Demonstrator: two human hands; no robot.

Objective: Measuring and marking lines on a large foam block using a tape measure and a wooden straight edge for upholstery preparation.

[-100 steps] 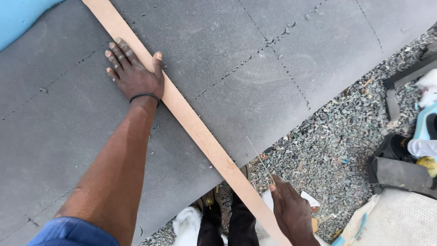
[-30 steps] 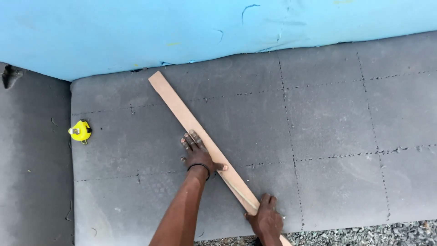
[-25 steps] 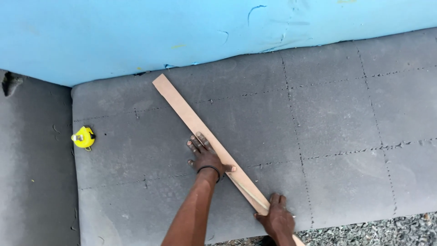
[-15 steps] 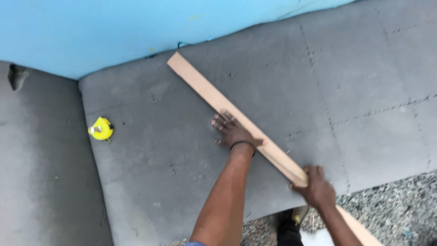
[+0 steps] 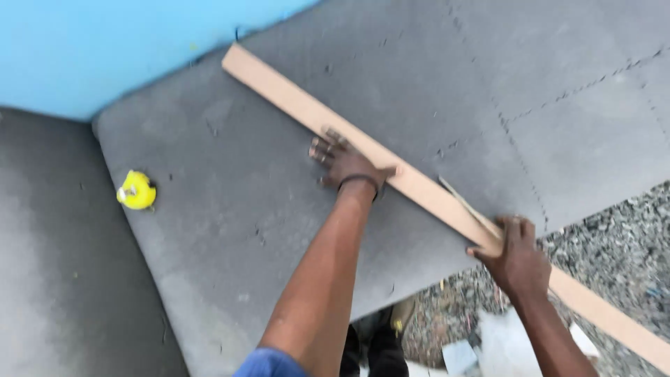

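Note:
A long pale wooden strip [image 5: 300, 105] lies diagonally across a large grey foam sheet [image 5: 230, 209]. My left hand [image 5: 347, 162] presses flat on the strip's middle with its fingers spread and the thumb across the wood. My right hand [image 5: 518, 257] is closed at the strip's near edge, where the sheet ends. It grips a thin pale blade-like tool [image 5: 462, 202] that points up along the strip. The strip's lower end [image 5: 614, 324] sticks out past the sheet over gravel.
A yellow tape measure [image 5: 137, 190] lies on the sheet's left side. A blue sheet [image 5: 105, 49] lies behind it, and another grey sheet [image 5: 49, 265] to the left. Gravel [image 5: 614, 237] and white scraps [image 5: 502, 342] cover the ground at lower right.
The view has swung closer and lower, so the sheet's near edge and the gravel show. Both hands stay on the strip, left flat on its middle, right near its lower part.

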